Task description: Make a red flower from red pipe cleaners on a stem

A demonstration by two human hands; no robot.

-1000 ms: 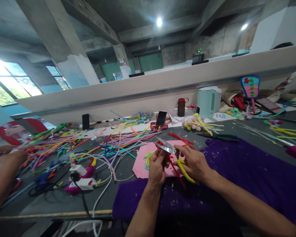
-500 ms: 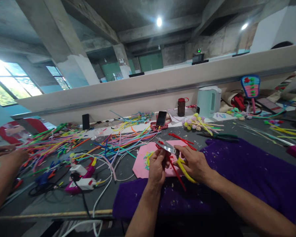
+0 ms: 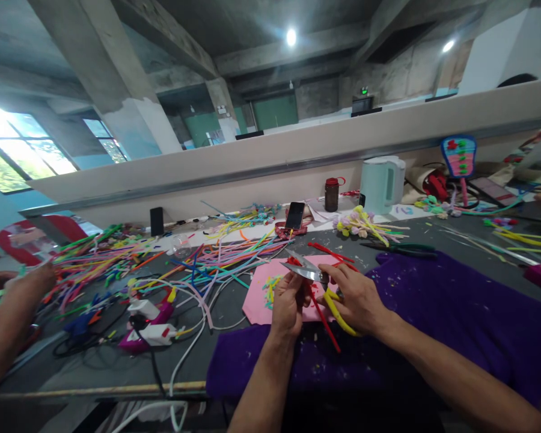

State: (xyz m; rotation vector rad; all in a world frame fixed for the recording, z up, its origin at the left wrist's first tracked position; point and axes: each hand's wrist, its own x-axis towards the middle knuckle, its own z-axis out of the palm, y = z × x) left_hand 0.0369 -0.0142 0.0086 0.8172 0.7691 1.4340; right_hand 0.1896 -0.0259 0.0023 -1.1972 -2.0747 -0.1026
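Observation:
My left hand (image 3: 289, 300) is closed on a red pipe cleaner (image 3: 325, 328), whose long end hangs down to the right below the fingers. In my right hand (image 3: 354, 297) are scissors (image 3: 309, 272) with yellow handles (image 3: 340, 314). Their blades are parted and lie over the left fingertips, around the upper red end. Exactly where the blades touch the red piece is hidden by the fingers. Underneath lies a pink sheet (image 3: 258, 297) with small yellow and teal clippings (image 3: 270, 293) on it. More red pipe cleaners (image 3: 331, 254) rest just behind the hands.
Purple cloth (image 3: 460, 319) covers the bench front and right. Left are loose pipe cleaners (image 3: 225, 252), power strips (image 3: 146, 337) and cables. Behind stand a phone (image 3: 294, 216), a bottle (image 3: 332, 195), a kettle (image 3: 379, 185) and pliers (image 3: 410, 249). A co-worker's arm (image 3: 20, 325) reaches in at left.
The scissor blades have opened wider at the left fingertips. Both my hands stay nearly in place. At the left, the co-worker's hands have shifted slightly.

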